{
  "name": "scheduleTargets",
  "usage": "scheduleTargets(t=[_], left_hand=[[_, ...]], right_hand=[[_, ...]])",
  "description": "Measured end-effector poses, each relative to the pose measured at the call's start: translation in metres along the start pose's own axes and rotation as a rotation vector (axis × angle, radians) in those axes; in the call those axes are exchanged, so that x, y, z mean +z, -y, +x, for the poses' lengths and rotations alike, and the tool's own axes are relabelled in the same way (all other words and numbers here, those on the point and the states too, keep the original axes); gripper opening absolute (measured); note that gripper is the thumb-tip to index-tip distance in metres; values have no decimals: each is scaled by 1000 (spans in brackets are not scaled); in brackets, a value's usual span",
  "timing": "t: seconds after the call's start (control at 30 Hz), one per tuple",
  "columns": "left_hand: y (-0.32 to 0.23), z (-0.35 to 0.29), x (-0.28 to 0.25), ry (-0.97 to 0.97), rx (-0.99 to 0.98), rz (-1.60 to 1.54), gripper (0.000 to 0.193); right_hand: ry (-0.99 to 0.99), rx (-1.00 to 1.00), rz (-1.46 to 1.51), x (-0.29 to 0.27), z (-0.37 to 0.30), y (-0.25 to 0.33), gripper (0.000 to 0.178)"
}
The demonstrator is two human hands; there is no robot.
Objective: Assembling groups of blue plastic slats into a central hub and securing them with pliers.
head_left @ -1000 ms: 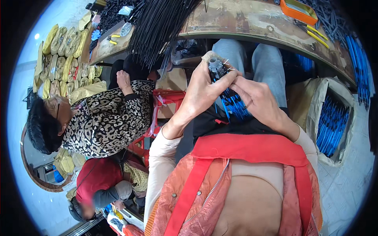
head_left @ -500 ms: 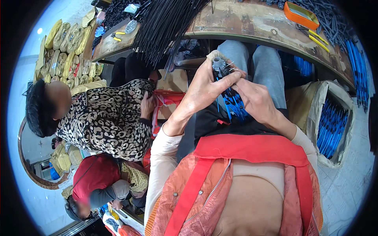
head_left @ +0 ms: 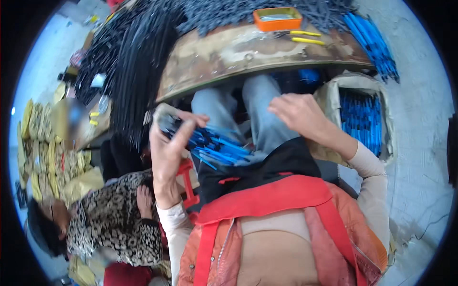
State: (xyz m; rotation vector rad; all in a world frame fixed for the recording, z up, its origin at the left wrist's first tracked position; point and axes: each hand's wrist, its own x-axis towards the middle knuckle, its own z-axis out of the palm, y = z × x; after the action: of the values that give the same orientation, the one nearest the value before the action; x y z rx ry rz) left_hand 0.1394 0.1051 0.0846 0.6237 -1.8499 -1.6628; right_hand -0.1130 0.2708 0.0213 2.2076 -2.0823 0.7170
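"Worn wood is seen along the bench (head_left: pixel 229 55), its far side covered by a heap of grey pieces (head_left: pixel 214 16). What is being held?"

"A bundle of blue and black rods (head_left: pixel 220 148). It is clamped in the left hand (head_left: pixel 165 145), with the thumb laid across its upper end."

"How is its long axis set?"

"On a slant. The gripped end is turned to the upper left, and the free ends are pointed to the lower right, where they are fanned out a little. Above the lap the bundle is held, below the near edge of the bench; whether the legs are touched by it cannot be told."

"And the right hand (head_left: pixel 303 114)?"

"It is raised well apart from the bundle, near a knee, with the fingers bent and brought close together. They are blurred, so whether anything is pinched there cannot be told."

"What is kept around?"

"An orange tray (head_left: pixel 279 25) is set on the bench, with yellow-handled pliers (head_left: pixel 307 41) laid just beside it. Long black rods (head_left: pixel 143 71) are heaped to the left. On the right, an open sack (head_left: pixel 329 97) is filled with blue rods (head_left: pixel 360 119), stood upright. Another person, in a patterned top (head_left: pixel 117 214), is seated at the left."
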Motion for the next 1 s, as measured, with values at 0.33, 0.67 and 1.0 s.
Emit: scheduleTargets(t=[0.33,0.67,1.0], left_hand=[[43,66,41,231,-241,-34,11],[86,117,17,120,-276,-46,14],[82,92,26,58,-238,46,16]], right_hand=[[-206,81,-321,-34,54,-223,38],[-60,-100,-279,19,117,-307,33],[382,409,718,1,106,-65,36]])
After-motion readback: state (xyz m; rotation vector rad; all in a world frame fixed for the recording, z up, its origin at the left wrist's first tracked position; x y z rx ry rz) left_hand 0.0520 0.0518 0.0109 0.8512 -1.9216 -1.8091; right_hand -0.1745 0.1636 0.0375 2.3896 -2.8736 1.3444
